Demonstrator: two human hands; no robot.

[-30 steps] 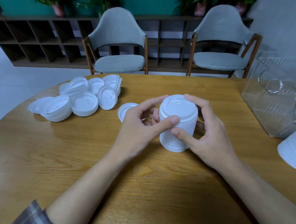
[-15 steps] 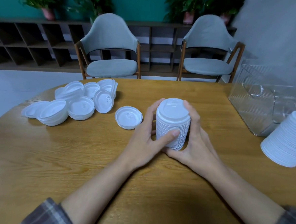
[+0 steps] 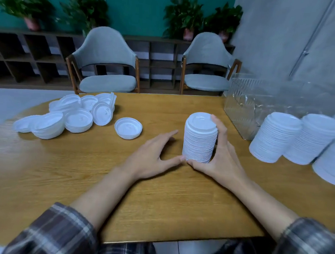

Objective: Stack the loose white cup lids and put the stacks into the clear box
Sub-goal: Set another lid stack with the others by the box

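A tall stack of white cup lids (image 3: pixel 199 138) stands upright on the wooden table (image 3: pixel 80 172). My right hand (image 3: pixel 218 156) wraps round its right side, thumb at the base and fingers up near the top. My left hand (image 3: pixel 152 157) lies just left of the stack with straight fingers, its thumb tip touching the base. A pile of loose lids (image 3: pixel 72 114) sits at the far left, with one single lid (image 3: pixel 128 128) apart from it. The clear box (image 3: pixel 263 105) stands at the right rear.
Several finished lid stacks (image 3: pixel 300 142) lean side by side on the table at the right, in front of the clear box. Two grey chairs (image 3: pixel 107 63) stand behind the table. The table's near edge is close to my plaid sleeves.
My left hand has let go of the stack and opened, sliding back to the left. My right hand stays round the stack. The view has tilted, showing more stacks at the right.
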